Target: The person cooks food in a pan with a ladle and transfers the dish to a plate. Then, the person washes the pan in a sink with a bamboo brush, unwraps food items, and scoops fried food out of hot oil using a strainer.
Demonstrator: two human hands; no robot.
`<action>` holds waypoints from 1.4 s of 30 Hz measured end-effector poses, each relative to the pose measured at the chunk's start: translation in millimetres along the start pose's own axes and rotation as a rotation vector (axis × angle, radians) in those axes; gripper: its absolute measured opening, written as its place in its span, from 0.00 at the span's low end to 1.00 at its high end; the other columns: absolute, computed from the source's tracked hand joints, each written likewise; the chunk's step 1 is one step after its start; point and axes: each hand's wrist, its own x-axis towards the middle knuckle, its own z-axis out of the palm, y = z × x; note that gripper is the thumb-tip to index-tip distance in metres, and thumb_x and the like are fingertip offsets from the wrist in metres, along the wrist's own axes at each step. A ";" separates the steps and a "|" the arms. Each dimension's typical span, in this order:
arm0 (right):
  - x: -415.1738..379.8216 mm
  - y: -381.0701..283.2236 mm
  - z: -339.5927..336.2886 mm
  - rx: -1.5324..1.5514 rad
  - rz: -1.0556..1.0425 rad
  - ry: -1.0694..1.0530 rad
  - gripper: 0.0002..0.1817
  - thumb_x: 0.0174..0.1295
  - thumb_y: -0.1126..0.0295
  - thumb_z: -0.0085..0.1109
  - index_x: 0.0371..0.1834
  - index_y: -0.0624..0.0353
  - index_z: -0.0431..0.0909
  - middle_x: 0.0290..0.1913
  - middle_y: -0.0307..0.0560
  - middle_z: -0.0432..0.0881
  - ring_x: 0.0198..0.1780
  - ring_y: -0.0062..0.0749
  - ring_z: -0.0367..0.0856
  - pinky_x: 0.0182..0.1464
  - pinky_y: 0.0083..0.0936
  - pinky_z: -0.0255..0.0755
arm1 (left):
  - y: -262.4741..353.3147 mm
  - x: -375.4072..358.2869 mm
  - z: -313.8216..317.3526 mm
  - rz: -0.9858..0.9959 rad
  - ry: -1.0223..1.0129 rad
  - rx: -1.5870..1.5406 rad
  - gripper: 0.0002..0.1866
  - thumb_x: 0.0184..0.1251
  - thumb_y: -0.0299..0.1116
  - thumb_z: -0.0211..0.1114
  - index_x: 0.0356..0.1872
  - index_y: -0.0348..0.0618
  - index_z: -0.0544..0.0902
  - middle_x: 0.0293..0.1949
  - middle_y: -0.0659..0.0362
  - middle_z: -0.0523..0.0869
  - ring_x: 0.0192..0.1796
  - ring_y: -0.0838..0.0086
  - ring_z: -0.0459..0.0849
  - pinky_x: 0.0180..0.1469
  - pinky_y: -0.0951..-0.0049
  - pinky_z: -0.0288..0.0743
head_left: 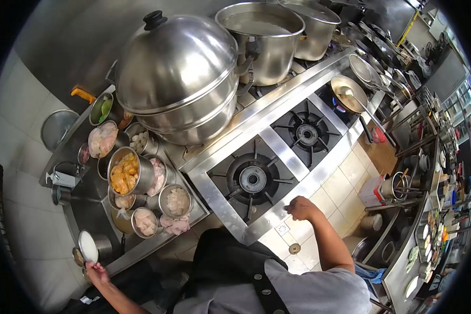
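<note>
Left hand (96, 273) on white-filled pot (88, 247) by sink. Right hand (300, 208) closed over stove edge (271, 215). Wok (349, 93) on lit burner.

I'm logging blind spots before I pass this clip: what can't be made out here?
All in the head view:
- Inside the big steamer: hidden by its domed lid.
- Whether the right hand holds anything: its curled fingers hide that.
- What the white stuff by the left hand is: too small.
- Food along the far-right counter: small, blurred.
</note>
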 end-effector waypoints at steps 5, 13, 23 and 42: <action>37.6 234.6 99.8 -0.351 0.244 0.407 0.23 0.54 0.51 0.58 0.29 0.64 0.82 0.40 0.63 0.82 0.47 0.54 0.80 0.48 0.41 0.74 | 6.7 -10.0 28.0 0.010 -0.108 0.001 0.06 0.52 0.30 0.62 0.26 0.53 0.72 0.18 0.69 0.71 0.16 0.82 0.69 0.17 0.86 0.65; -42.5 399.3 204.8 0.434 0.800 -0.032 0.18 0.61 0.52 0.57 0.31 0.56 0.84 0.35 0.42 0.86 0.35 0.31 0.84 0.32 0.30 0.76 | 30.2 -110.7 121.3 -0.014 -0.336 0.125 0.10 0.51 0.26 0.58 0.31 0.56 0.70 0.18 0.68 0.72 0.14 0.81 0.71 0.13 0.83 0.66; -75.4 495.4 207.8 0.433 0.803 -0.034 0.20 0.50 0.62 0.66 0.50 0.45 0.81 0.53 0.42 0.80 0.49 0.40 0.80 0.42 0.40 0.79 | -34.1 -250.0 239.5 -0.063 -0.620 0.139 0.08 0.50 0.25 0.57 0.32 0.50 0.71 0.17 0.67 0.70 0.13 0.78 0.72 0.10 0.81 0.66; -44.2 491.5 -220.1 0.199 -0.109 1.018 0.23 0.51 0.69 0.64 0.50 0.67 0.73 0.47 0.61 0.78 0.51 0.52 0.77 0.54 0.38 0.70 | -262.8 -507.2 511.8 -0.283 -1.015 0.112 0.08 0.52 0.25 0.57 0.25 0.50 0.67 0.15 0.65 0.70 0.14 0.74 0.76 0.12 0.75 0.72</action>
